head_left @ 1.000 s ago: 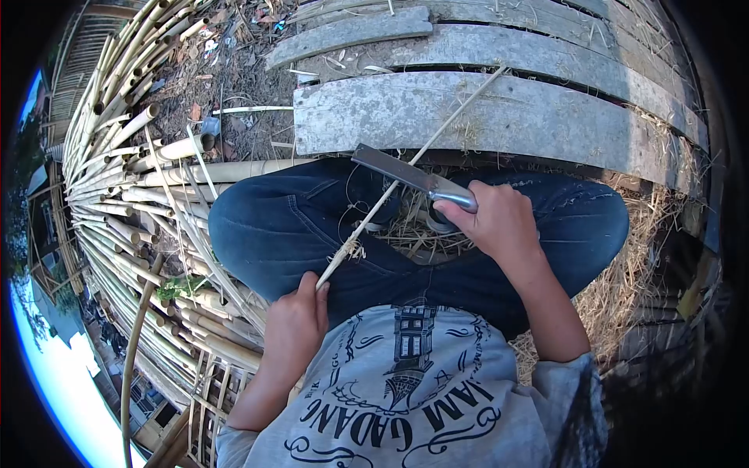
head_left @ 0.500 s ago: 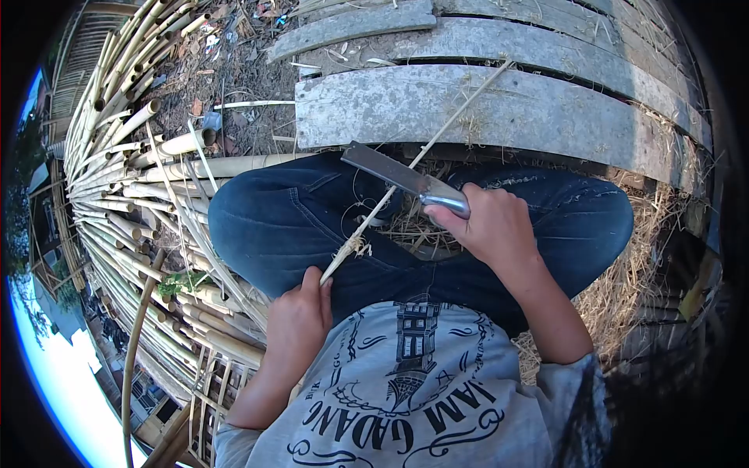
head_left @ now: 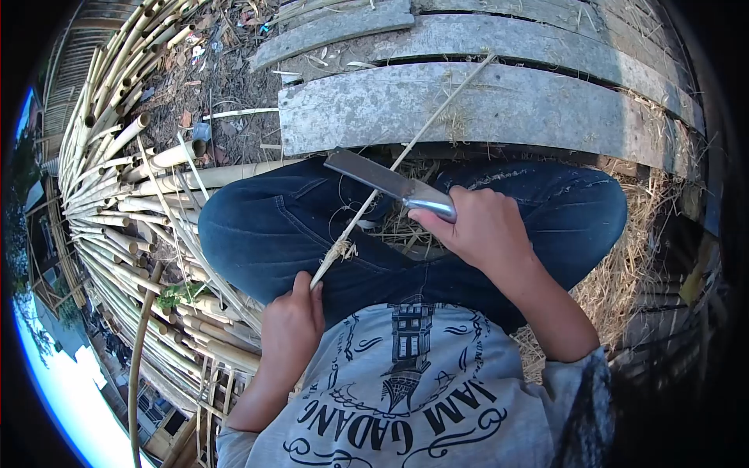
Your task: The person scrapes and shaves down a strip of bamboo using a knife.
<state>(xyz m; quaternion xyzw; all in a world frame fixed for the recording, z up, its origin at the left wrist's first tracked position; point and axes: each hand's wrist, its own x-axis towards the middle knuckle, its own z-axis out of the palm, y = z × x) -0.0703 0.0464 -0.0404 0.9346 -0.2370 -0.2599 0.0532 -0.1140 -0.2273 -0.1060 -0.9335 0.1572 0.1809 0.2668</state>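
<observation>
We look mid-shave: right hand [head_left: 488, 230] grips the knife [head_left: 360, 170] across the bamboo strip [head_left: 441, 112]; left hand [head_left: 292, 324] pinches its near end, far end over planks [head_left: 546, 101]. Edge contact's unclear; next stroke needs a steady strip, shallow blade.

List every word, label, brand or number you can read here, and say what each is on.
"JAM GADANG": on the grey shirt, upside down in this view.
Smaller lettering beside the printed tower, same shirt: too small to read.
No other text is readable.
</observation>
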